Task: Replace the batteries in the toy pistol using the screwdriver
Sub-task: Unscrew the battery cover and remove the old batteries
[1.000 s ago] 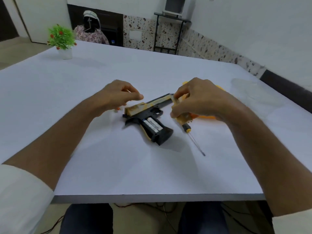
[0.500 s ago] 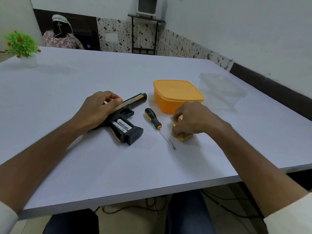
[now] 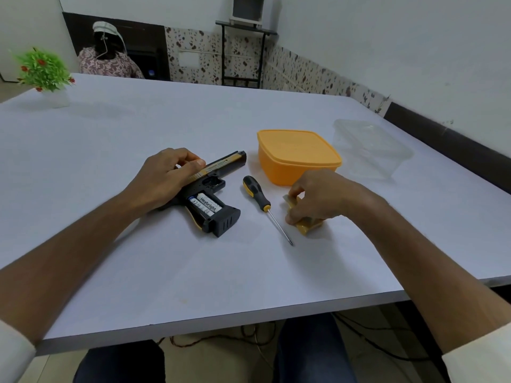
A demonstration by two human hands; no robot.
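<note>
The left hand (image 3: 166, 181) gripped the slide of the single toy pistol (image 3: 213, 189), apparently steadying it flat on the table (image 3: 138, 272) with its opened grip up, where one battery (image 3: 207, 204) showed. The right hand (image 3: 318, 200) curled round the one tan cover (image 3: 307, 225), seemingly parking it aside. The lone screwdriver (image 3: 255, 194) lay between them, untouched, near one orange container (image 3: 296, 156).
</note>
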